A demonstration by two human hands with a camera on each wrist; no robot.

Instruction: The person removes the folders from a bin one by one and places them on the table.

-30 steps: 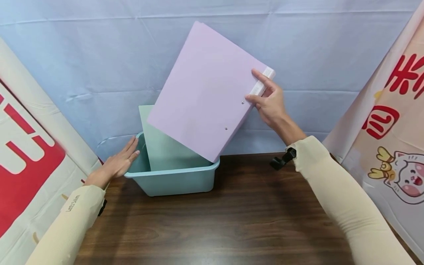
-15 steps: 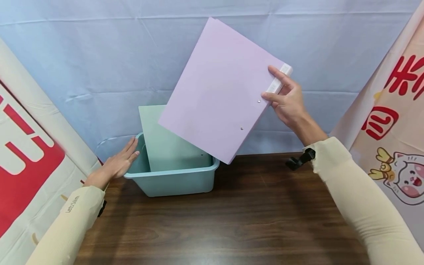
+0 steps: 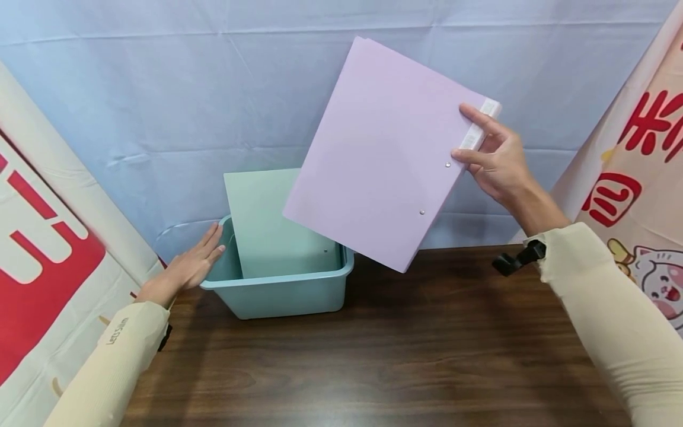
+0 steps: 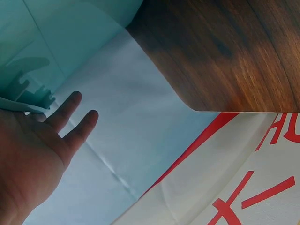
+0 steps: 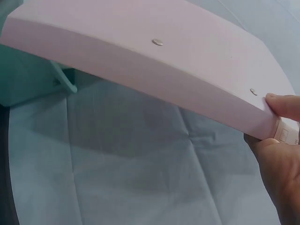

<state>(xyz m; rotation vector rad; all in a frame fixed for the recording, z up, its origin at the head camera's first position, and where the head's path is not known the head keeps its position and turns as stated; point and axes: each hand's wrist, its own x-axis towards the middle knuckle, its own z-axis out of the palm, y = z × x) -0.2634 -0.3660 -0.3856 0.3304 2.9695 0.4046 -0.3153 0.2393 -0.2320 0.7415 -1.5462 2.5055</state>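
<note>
My right hand (image 3: 498, 157) grips a purple ring binder (image 3: 379, 154) by its spine, near the white label. The binder is tilted in the air, its lower left part in front of a green folder (image 3: 277, 225). That green folder stands in a light blue plastic basin (image 3: 283, 293) on the table. At the basin's left end my left hand (image 3: 189, 264) rests against the rim with straight fingers. In the right wrist view the binder's spine (image 5: 140, 79) shows, with my thumb on its cover. The left wrist view has my left hand (image 4: 47, 145) beside the basin wall.
A dark wooden table (image 3: 341, 362) lies under the basin. Behind it hangs a pale blue cloth (image 3: 160, 89). Printed cloths with red marks stand at the left (image 3: 48, 255) and at the right (image 3: 635, 178).
My right hand has carried the purple binder to the right, away from over the basin, and more of the green folder shows. My left hand has stayed in place.
</note>
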